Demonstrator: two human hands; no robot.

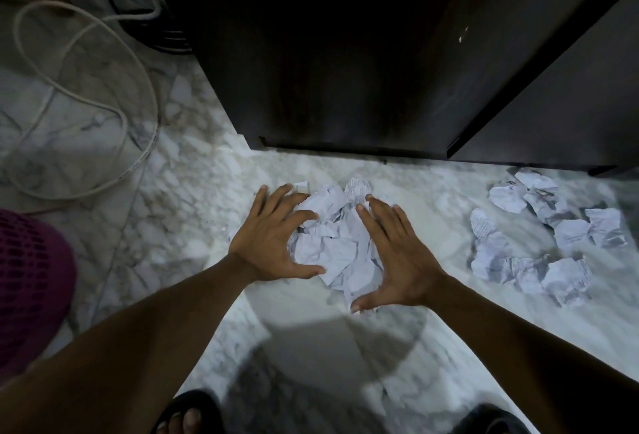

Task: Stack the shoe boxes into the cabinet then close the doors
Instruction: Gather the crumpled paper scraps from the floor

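Note:
The dark cabinet (345, 70) stands open in front of me, its inside black and nothing visible in it. Its dark door (560, 95) swings out at the right. No shoe box is in view. On the marble floor before the cabinet lies a pile of crumpled white paper (328, 247). My left hand (273, 236) rests on the pile's left side with fingers spread. My right hand (394, 257) cups the pile's right side, fingers apart. Neither hand has closed around the paper.
A second heap of crumpled paper (543, 236) lies to the right, under the door. A white cable (86, 105) loops over the floor (179, 191) at the left. A purple mesh cloth (31, 281) sits at the left edge. My sandalled feet (186, 413) are at the bottom.

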